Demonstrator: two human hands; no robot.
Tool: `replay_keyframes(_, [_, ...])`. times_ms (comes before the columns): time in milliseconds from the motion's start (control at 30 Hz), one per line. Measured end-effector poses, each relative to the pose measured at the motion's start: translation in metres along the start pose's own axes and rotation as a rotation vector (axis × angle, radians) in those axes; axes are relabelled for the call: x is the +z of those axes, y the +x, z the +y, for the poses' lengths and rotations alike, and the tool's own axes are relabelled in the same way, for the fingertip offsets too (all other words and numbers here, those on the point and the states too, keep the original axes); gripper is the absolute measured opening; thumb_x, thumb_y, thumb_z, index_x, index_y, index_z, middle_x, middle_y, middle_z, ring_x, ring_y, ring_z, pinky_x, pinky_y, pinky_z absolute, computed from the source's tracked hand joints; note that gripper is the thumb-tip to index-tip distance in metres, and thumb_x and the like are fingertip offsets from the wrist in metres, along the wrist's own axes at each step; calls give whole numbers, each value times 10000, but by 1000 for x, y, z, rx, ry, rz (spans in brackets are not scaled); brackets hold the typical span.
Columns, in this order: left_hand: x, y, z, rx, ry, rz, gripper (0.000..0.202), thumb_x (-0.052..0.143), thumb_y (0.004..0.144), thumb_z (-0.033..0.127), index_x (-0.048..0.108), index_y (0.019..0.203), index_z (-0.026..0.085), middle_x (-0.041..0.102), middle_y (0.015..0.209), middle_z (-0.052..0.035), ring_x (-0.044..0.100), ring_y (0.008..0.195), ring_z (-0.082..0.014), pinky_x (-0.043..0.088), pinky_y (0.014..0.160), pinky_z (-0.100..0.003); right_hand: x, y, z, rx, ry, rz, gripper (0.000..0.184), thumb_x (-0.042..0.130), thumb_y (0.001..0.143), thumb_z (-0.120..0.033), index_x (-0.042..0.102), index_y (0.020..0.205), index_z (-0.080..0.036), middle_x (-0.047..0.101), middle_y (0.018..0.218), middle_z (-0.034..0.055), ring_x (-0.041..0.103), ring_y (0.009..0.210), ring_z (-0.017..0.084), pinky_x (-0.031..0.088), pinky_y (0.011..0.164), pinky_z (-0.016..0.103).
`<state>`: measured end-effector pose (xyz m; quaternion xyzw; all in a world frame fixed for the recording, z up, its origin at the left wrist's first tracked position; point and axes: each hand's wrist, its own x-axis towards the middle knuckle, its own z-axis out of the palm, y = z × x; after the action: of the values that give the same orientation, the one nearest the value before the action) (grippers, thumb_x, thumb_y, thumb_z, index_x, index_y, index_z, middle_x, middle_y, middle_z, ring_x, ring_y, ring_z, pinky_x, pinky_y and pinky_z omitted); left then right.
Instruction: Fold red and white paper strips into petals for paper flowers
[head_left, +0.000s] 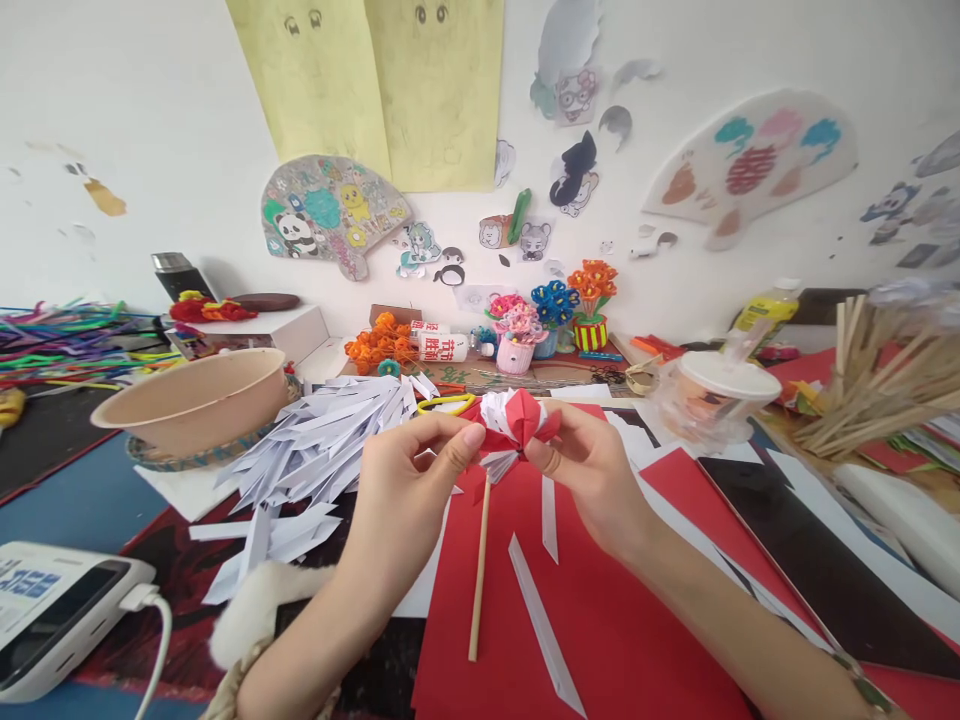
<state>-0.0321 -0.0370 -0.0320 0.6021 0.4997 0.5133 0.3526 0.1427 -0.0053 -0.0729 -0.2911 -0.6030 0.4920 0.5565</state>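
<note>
Both hands grip a folded red and white paper flower [520, 415] in the middle of the head view. My left hand [420, 480] pinches its left side between thumb and fingers. On the flower's right side my right hand [589, 470] is closed, thumb in front. Below the flower a thin wooden stick [480, 575] slants down over red paper sheets [622, 640]; whether it is joined to the flower I cannot tell. Two folded white paper strips, a long one [544, 625] and a shorter one [550, 520], lie on the red paper.
A heap of white paper strips [330, 450] lies left, beside a beige bowl [195, 405]. Yellow-handled scissors [446, 403] lie behind my hands. At right are a lidded cup [724, 390], a black tablet-like slab [817, 560] and wooden sticks [885, 380]. A white device [67, 610] stands front left.
</note>
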Motion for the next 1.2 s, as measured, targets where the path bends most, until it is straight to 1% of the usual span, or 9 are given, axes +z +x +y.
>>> replay_keyframes(100, [4,-1,-4,18,-68,25,281,658,849,367,664,650,168,597,628,9,457,572,-108,340,523,-224,2,-1,-1,1,-23,-1,115,735,840,-324,666,849,-233,670,867,21,629,838,200,483,816,353])
replay_keyframes(200, [5,-1,-6,17,-116,-30,303,647,864,366,650,637,165,542,571,30,424,532,-90,343,522,-214,3,-1,-1,-27,-56,1,118,726,840,-311,643,820,-228,654,833,11,613,814,192,479,824,351])
replay_keyframes(400, [8,-2,-4,35,-80,13,223,689,836,359,690,740,158,663,686,-7,537,587,-103,420,537,-207,4,-2,-1,-90,-79,132,124,721,852,-333,680,885,-221,691,881,24,631,854,189,490,803,320])
replay_keyframes(533, [10,-4,-4,34,-124,34,161,708,821,306,709,752,160,694,723,-11,570,615,-100,447,546,-193,6,-4,-4,-111,-116,151,121,720,849,-329,692,880,-215,694,867,28,642,850,193,499,800,324])
replay_keyframes(633, [9,-3,-5,16,-154,13,126,722,808,291,730,773,170,705,722,-5,584,610,-98,462,549,-189,6,-3,-4,-58,-90,145,126,732,836,-336,698,855,-217,699,869,31,645,850,197,500,808,333])
replay_keyframes(800, [4,-1,-5,21,-97,11,130,710,799,261,725,711,166,683,657,-2,558,579,-92,455,553,-193,3,-1,-1,98,88,46,153,778,795,-354,717,807,-215,723,865,45,650,811,197,520,776,345])
replay_keyframes(1000, [-2,4,-3,-24,-140,-121,161,712,780,262,691,663,152,633,614,4,546,572,-96,450,550,-196,1,-1,0,250,228,-81,200,791,790,-383,752,841,-194,711,822,44,620,759,167,507,715,301])
replay_keyframes(1100, [-1,4,-1,-32,-130,-112,208,696,814,309,677,674,156,616,612,8,548,564,-99,459,550,-206,3,-1,0,263,268,-52,204,780,800,-395,754,840,-197,696,814,34,584,718,151,484,684,293])
replay_keyframes(1200, [3,2,0,-20,-107,-72,211,692,824,321,665,688,162,598,602,14,548,552,-103,453,536,-214,6,-2,-1,220,255,17,203,786,790,-394,755,880,-214,710,843,40,607,775,178,496,732,322])
